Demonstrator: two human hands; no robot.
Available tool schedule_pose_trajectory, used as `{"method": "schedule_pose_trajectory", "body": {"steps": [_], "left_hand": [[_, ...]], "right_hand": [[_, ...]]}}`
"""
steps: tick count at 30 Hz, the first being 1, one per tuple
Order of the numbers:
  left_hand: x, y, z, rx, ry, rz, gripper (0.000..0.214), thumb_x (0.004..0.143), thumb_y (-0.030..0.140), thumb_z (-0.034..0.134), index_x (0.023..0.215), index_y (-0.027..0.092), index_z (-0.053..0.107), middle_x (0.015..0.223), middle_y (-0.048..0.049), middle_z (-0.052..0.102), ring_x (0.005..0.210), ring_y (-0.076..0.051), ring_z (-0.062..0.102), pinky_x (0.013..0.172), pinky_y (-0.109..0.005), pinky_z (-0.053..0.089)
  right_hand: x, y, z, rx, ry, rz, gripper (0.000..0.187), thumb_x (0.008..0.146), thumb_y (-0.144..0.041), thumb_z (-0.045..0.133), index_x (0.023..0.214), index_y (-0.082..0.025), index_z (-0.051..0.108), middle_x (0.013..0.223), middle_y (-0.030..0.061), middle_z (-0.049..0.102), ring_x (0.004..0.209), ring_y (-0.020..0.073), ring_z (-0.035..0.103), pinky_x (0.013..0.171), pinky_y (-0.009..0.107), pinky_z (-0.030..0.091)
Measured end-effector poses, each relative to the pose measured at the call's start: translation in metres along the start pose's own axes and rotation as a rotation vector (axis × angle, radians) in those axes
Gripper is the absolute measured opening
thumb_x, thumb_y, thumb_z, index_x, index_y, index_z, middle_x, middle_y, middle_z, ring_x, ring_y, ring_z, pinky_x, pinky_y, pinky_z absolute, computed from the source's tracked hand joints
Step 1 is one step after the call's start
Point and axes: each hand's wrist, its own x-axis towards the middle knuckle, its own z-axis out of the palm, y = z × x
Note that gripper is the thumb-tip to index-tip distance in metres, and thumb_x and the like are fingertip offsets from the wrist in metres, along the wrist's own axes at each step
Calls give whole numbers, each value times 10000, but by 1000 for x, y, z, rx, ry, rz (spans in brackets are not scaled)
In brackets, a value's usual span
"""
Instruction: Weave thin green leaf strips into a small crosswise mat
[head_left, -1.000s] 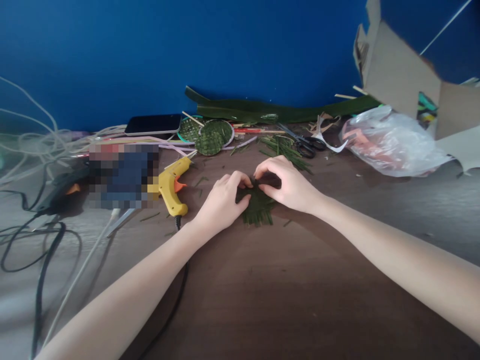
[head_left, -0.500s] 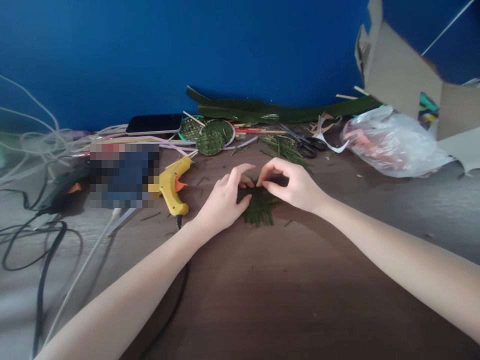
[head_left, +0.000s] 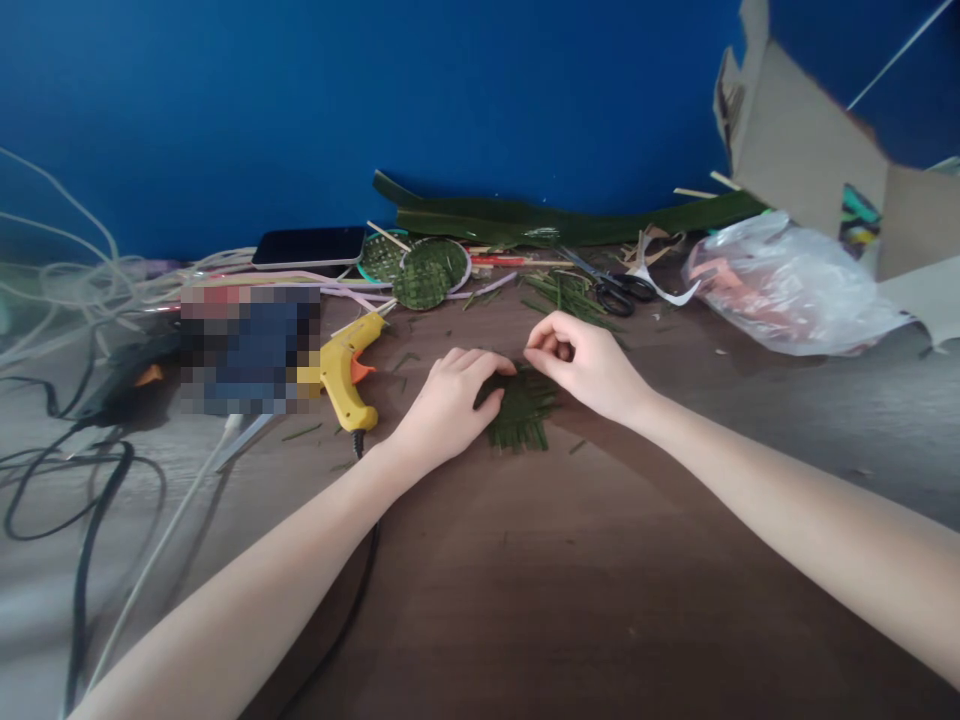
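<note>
A small mat woven of dark green leaf strips (head_left: 521, 408) lies on the brown table, its lower strip ends loose like a fringe. My left hand (head_left: 457, 400) rests on the mat's left side, fingers curved and thumb pressing its edge, holding it down. Just above the mat's upper right corner, my right hand (head_left: 589, 365) has thumb and forefinger pinched together, the other fingers curled in. Whatever might be between those fingertips is too small to make out. Part of the mat is hidden under my left hand.
Left of my hands lies a yellow glue gun (head_left: 346, 375) with its cord. Behind are round woven pieces (head_left: 424, 275), cut leaf strips (head_left: 570, 293), scissors (head_left: 615, 293) and a long leaf (head_left: 525, 222). A plastic bag (head_left: 795, 290) and cardboard (head_left: 810, 120) stand right; a phone (head_left: 309, 247) lies back left.
My right hand has moved slightly right, away from my left fingertips, and its fingers have closed into a tighter pinch. My left forefinger has come down lower onto the mat.
</note>
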Motion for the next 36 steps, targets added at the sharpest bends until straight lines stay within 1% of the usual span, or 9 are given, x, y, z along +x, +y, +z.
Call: {"method": "schedule_pose_trajectory", "body": {"steps": [3, 8, 13, 17, 19, 24, 28, 32, 36], "left_hand": [[-1, 1, 1, -15, 29, -20, 208, 781, 84, 530, 965, 178, 507, 979, -38, 619, 936, -184, 547, 840, -351, 434], [-2, 1, 1, 51, 47, 17, 190, 790, 87, 537, 954, 169, 487, 966, -44, 607, 914, -184, 539, 813, -338, 428], [-3, 1, 2, 175, 9, 95, 177, 838, 105, 479, 989, 193, 511, 981, -34, 636, 934, -204, 529, 809, -350, 405], [-2, 2, 2, 178, -19, 84, 197, 850, 109, 451, 1005, 200, 531, 1000, -32, 655, 960, -210, 526, 816, -347, 402], [-2, 2, 1, 174, -27, 74, 208, 847, 112, 451, 1015, 194, 541, 1006, -39, 658, 971, -217, 522, 820, -354, 408], [-2, 1, 1, 174, -39, 89, 276, 859, 121, 423, 1081, 195, 569, 1081, -57, 646, 992, -219, 513, 851, -377, 419], [-2, 1, 2, 199, -41, 131, 362, 870, 115, 405, 1171, 226, 571, 1159, -58, 619, 995, -215, 509, 854, -374, 417], [-2, 0, 3, 250, -53, 152, 419, 869, 106, 395, 1238, 239, 541, 1183, -59, 606, 1004, -226, 497, 825, -370, 416], [-2, 1, 3, 280, -58, 146, 387, 879, 121, 386, 1210, 227, 556, 1175, -65, 610, 1002, -235, 497, 807, -375, 419]], "right_hand": [[1, 2, 2, -91, -27, -45, 69, 745, -187, 598, 780, -203, 541, 608, -23, 512, 632, 142, 465, 617, 292, 353], [1, 3, 2, -145, -32, -68, 95, 732, -156, 605, 779, -204, 539, 620, -20, 496, 650, 148, 461, 613, 285, 356], [1, 3, 3, -151, -30, -73, 94, 734, -144, 601, 779, -200, 541, 615, -24, 491, 640, 141, 455, 613, 281, 358], [1, 3, 3, -147, -29, -69, 94, 727, -146, 603, 769, -201, 539, 612, -24, 497, 637, 141, 456, 611, 285, 359], [1, 3, 2, -119, -30, -57, 87, 728, -154, 604, 766, -200, 540, 607, -25, 507, 624, 137, 458, 608, 287, 360], [2, -1, 0, 58, -11, -11, 51, 756, -210, 583, 759, -196, 534, 661, -15, 564, 614, 126, 495, 609, 290, 379], [2, -5, -1, 72, 11, -89, 35, 794, -219, 540, 817, -195, 553, 770, 8, 603, 720, 143, 551, 655, 292, 395], [1, -7, -1, 92, -45, -160, 99, 813, -206, 512, 905, -200, 548, 843, 17, 602, 807, 154, 569, 709, 298, 411], [1, -8, 0, 139, -104, -150, 163, 818, -231, 523, 978, -202, 527, 824, 12, 585, 793, 150, 564, 700, 299, 422]]}}
